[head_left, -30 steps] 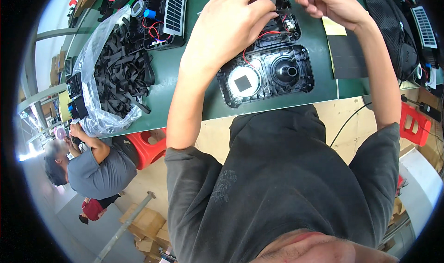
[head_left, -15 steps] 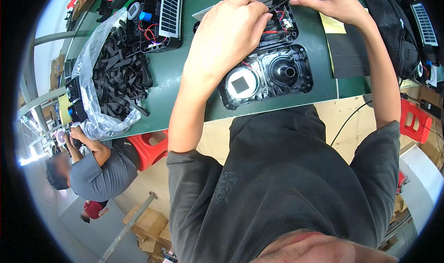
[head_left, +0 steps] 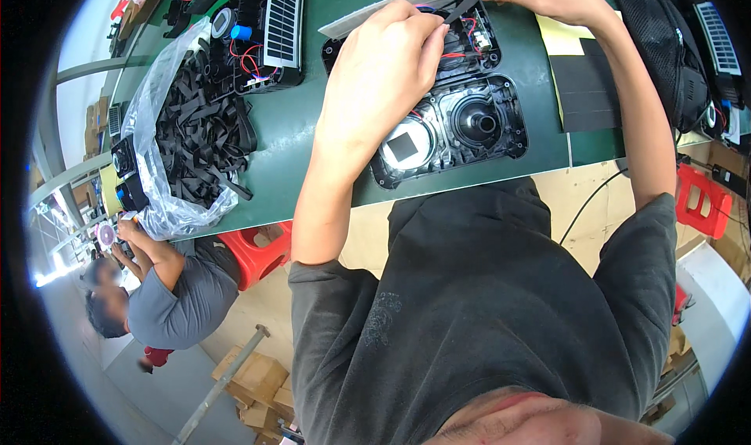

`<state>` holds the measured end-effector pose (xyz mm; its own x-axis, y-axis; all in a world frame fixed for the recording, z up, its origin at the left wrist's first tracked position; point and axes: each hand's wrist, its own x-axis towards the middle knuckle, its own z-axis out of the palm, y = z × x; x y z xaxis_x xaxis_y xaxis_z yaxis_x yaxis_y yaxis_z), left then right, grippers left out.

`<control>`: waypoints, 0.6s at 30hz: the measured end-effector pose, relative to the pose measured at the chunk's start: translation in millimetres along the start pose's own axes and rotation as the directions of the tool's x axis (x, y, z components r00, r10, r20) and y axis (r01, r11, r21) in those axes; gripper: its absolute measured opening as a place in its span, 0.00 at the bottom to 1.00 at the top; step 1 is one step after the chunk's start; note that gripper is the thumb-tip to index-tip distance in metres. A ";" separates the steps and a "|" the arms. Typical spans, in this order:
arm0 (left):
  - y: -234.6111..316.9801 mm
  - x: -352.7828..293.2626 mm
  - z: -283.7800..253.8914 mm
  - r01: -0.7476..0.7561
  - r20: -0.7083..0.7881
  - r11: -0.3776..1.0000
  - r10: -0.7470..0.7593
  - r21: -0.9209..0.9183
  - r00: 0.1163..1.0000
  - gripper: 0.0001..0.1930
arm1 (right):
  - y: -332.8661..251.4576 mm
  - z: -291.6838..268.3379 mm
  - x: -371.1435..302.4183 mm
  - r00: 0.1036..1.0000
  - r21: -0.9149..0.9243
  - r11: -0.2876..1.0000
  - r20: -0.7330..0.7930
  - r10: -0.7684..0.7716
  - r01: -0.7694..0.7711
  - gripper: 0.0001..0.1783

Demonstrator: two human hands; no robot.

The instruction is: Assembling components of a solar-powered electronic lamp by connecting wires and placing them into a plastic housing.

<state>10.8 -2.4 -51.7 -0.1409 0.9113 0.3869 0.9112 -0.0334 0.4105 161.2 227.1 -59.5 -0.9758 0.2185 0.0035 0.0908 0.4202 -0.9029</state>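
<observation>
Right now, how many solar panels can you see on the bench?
2. One solar panel sits on a black unit at upper left, beside the bag of black strips. Another lies at the far right edge, past the black mesh bag. More may be hidden.

A clear bag (head_left: 160,202) of black strips (open-topped) beside a solar-panel unit (head_left: 270,34).

Assembly workshop, green workbench (head_left: 289,132), bagged black strips (head_left: 199,136)
</observation>
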 end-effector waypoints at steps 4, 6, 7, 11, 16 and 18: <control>2.5 -1.3 1.2 0.029 0.012 0.999 -0.030 0.045 0.999 0.09 | -1.3 0.9 -0.5 1.000 -0.050 0.999 -0.009 0.005 -0.005 0.09; 0.8 -2.0 3.7 -0.004 -0.023 0.998 0.006 0.070 1.000 0.08 | -1.4 2.9 -1.6 0.999 -0.058 0.998 -0.026 0.037 -0.038 0.08; -0.1 -1.9 4.4 -0.003 -0.035 1.000 0.003 0.023 0.999 0.08 | 0.3 3.6 -2.0 0.999 -0.058 0.998 -0.027 0.037 -0.039 0.08; -0.6 0.5 8.7 0.067 -0.062 0.995 -0.072 -0.078 0.996 0.08 | 8.8 4.5 -1.6 1.000 0.071 0.997 -0.020 -0.004 0.005 0.08; 5.2 -2.8 14.4 0.226 -0.093 0.960 -0.243 -0.164 0.966 0.10 | 13.8 2.3 2.1 1.000 0.155 0.988 0.006 0.023 -0.023 0.09; 6.2 -3.8 14.8 0.250 -0.107 0.948 -0.274 -0.195 0.956 0.11 | 17.6 5.0 2.0 0.999 0.204 0.979 -0.026 0.020 -0.015 0.08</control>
<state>22.7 -0.1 -62.9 -0.4260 0.8362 0.3454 0.7535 0.1166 0.6471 159.8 230.6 -77.6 -0.9684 0.2495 -0.0039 0.0628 0.2283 -0.9716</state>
